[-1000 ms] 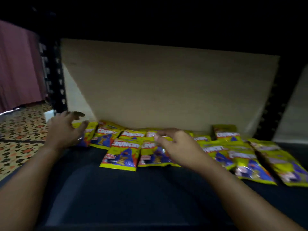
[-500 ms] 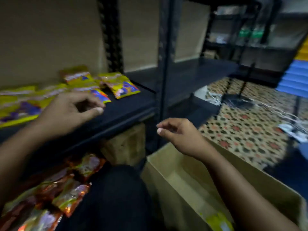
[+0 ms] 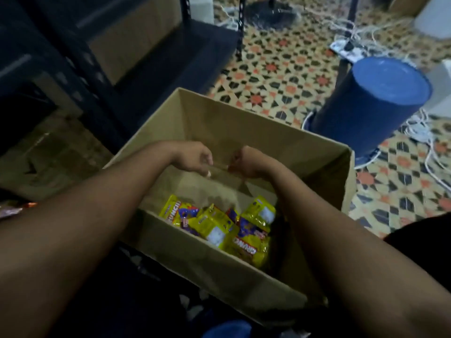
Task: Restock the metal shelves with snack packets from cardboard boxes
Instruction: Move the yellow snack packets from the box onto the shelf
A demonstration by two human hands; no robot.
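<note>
An open cardboard box (image 3: 266,124) stands on the floor in front of me. Several yellow snack packets (image 3: 218,227) with purple print lie in a heap at its bottom. Both my forearms reach down into the box. My left hand (image 3: 195,159) and my right hand (image 3: 244,161) hang close together above the packets, with fingers loosely curled downward and nothing in them. The dark metal shelf (image 3: 156,54) runs along the upper left.
A blue cylindrical bin (image 3: 371,101) stands on the patterned tile floor right of the box, with white cables (image 3: 424,132) around its base. Another cardboard box (image 3: 127,42) sits on the low shelf. Orange packets (image 3: 14,209) peek in at the left edge.
My view has swung from the shelf's yellow packets down to the box. Both hands left the shelf and dropped into the box, coming close together.
</note>
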